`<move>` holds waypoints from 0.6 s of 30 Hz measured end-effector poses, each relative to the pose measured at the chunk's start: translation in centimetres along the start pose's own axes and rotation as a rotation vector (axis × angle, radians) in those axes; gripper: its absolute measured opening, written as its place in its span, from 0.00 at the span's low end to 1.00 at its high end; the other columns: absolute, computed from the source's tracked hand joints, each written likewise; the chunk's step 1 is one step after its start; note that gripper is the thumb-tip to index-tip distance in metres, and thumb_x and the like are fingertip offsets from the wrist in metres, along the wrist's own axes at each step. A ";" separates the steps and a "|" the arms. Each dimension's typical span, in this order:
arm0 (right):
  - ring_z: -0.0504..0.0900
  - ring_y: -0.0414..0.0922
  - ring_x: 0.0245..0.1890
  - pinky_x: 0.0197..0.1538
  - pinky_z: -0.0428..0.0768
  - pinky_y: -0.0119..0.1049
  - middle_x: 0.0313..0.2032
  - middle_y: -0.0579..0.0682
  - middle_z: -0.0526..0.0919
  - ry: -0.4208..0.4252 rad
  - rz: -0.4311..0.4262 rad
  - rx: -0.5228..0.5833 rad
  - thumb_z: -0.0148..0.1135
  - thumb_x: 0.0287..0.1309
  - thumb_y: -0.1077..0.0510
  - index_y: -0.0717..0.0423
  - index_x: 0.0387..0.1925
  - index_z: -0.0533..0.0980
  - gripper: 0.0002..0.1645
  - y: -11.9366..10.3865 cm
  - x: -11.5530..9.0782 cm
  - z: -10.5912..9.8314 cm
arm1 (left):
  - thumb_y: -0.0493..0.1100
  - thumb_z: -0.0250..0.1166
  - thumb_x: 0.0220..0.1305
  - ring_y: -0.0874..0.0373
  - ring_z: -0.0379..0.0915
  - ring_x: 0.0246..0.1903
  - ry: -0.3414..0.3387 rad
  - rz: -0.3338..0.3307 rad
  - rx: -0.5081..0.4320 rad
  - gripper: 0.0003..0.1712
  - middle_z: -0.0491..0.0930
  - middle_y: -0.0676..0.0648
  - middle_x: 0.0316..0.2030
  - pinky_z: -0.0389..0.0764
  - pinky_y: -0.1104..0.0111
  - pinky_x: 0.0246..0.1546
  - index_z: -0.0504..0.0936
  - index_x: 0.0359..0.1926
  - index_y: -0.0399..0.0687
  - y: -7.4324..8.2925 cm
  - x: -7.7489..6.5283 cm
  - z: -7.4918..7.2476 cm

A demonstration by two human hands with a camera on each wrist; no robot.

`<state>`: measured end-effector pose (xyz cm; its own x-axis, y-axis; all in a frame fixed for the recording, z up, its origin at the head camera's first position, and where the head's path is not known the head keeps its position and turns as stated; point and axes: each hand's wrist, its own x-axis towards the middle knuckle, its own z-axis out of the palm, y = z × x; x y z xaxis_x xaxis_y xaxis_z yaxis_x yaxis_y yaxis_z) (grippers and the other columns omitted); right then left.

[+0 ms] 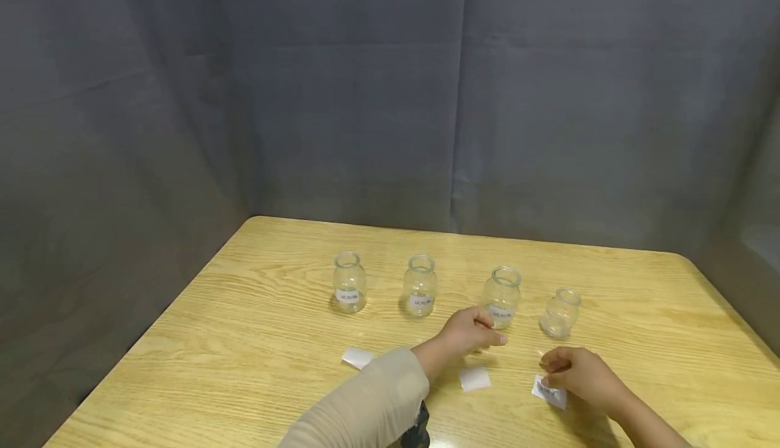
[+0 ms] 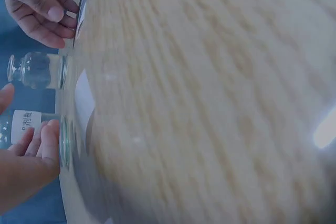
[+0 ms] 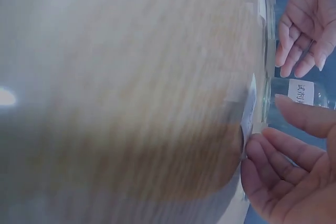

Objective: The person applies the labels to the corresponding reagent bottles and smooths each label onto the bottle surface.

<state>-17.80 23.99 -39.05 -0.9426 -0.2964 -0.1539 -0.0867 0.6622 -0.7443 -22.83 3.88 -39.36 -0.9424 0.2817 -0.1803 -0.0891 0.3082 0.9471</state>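
Note:
Three clear glass jars with white written labels stand in a row: the left jar (image 1: 350,279), the middle jar (image 1: 420,282) and the third jar (image 1: 502,292). At the row's right end is a smaller glass jar (image 1: 560,312) with no label visible. My left hand (image 1: 466,331) is just in front of the third jar, fingers loosely bent and holding nothing; contact with the glass is unclear. At a white label (image 1: 556,397) with dark writing, my right hand (image 1: 581,373) hovers low. Its fingertips (image 3: 254,142) touch or nearly touch the paper's edge, the thumb apart.
A white paper piece (image 1: 474,378) lies on the wooden table (image 1: 213,340) between the hands. Another paper piece (image 1: 356,357) is partly behind the left sleeve (image 1: 372,400). A black object (image 1: 416,429) shows beneath that sleeve. Grey curtains (image 1: 347,109) surround the table.

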 end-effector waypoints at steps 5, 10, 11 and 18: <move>0.71 0.45 0.31 0.35 0.74 0.42 0.29 0.51 0.74 0.024 0.018 -0.071 0.66 0.36 0.63 0.70 0.36 0.72 0.22 0.2 -0.7 0.5 | 0.37 0.68 0.44 0.57 0.70 0.25 -0.040 -0.008 -0.005 0.15 0.71 0.50 0.25 0.73 0.67 0.27 0.74 0.34 0.40 0.1 -0.2 0.6; 0.71 0.43 0.28 0.33 0.73 0.41 0.26 0.49 0.73 0.072 0.052 -0.104 0.66 0.31 0.68 0.67 0.31 0.73 0.17 0.2 -0.9 1.1 | 0.38 0.67 0.45 0.59 0.70 0.25 -0.097 0.013 0.064 0.14 0.72 0.51 0.25 0.73 0.68 0.28 0.75 0.35 0.40 0.1 -0.4 1.0; 0.72 0.43 0.27 0.33 0.73 0.40 0.25 0.49 0.73 0.075 0.050 -0.108 0.66 0.32 0.68 0.66 0.30 0.73 0.17 0.2 -0.9 1.2 | 0.38 0.67 0.46 0.59 0.70 0.25 -0.112 0.020 0.085 0.14 0.72 0.52 0.25 0.73 0.69 0.28 0.75 0.34 0.41 0.1 -0.4 1.1; 0.72 0.44 0.26 0.31 0.73 0.38 0.24 0.50 0.73 0.072 0.043 -0.072 0.65 0.33 0.70 0.65 0.27 0.70 0.15 0.1 -0.9 1.2 | 0.36 0.64 0.48 0.62 0.69 0.25 -0.208 0.044 0.180 0.10 0.73 0.53 0.25 0.72 0.72 0.27 0.75 0.33 0.42 0.2 -0.4 2.1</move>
<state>-16.54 23.49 -39.74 -0.9665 -0.2182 -0.1353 -0.0665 0.7218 -0.6889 -21.78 5.75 -39.64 -0.8562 0.4729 -0.2083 0.0267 0.4429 0.8962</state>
